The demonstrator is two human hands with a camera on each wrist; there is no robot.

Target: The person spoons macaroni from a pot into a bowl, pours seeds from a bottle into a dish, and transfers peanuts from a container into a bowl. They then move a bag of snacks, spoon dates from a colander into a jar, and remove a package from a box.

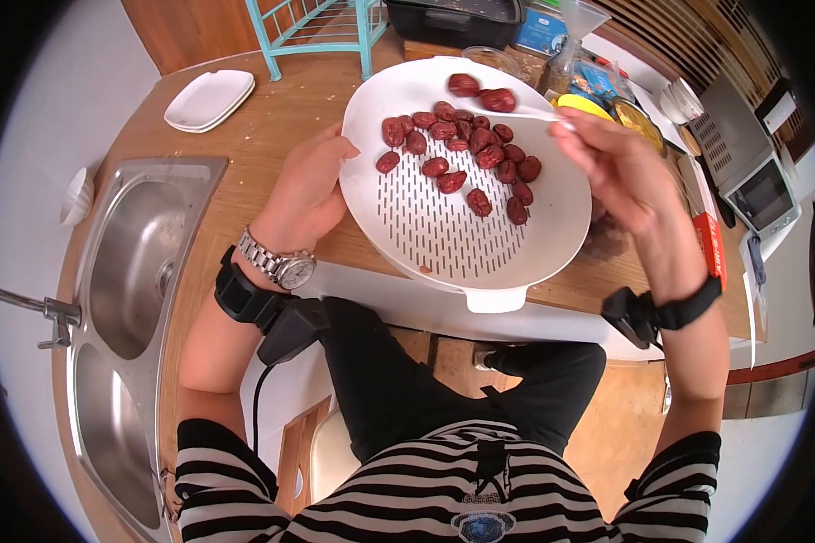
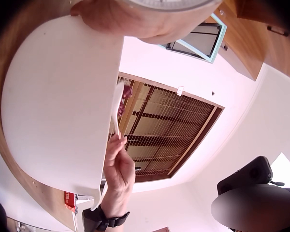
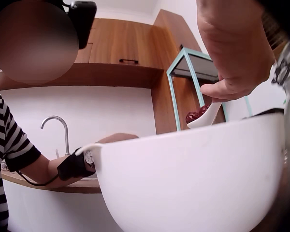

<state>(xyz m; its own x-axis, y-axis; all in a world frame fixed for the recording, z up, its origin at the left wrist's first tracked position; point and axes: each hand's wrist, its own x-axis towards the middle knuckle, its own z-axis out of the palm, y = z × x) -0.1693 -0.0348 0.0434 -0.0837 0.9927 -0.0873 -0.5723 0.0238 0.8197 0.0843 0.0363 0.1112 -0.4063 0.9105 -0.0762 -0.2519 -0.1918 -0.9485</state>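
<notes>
A white slotted basket (image 1: 426, 217) with dark red dried dates (image 1: 489, 156) is tilted toward the head view. The left hand (image 1: 312, 181) grips its left rim, thumb over the edge. In the right hand (image 1: 620, 167) a white spoon (image 1: 530, 115) is pinched by its handle, with two dates (image 1: 495, 100) at its bowl, above the basket's far side. The right wrist view shows the spoon (image 3: 206, 116) just over the rim, dates (image 3: 193, 116) on it. From the left wrist view the basket's outside (image 2: 58, 101) hides its contents.
A double sink (image 1: 136, 262) lies at the left, with white square plates (image 1: 210, 100) behind it. A teal rack (image 1: 321, 36) and black tray (image 1: 457, 20) stand at the back. On the right are a red box (image 1: 709, 249), a microwave (image 1: 762, 195) and stacked bowls (image 1: 682, 100).
</notes>
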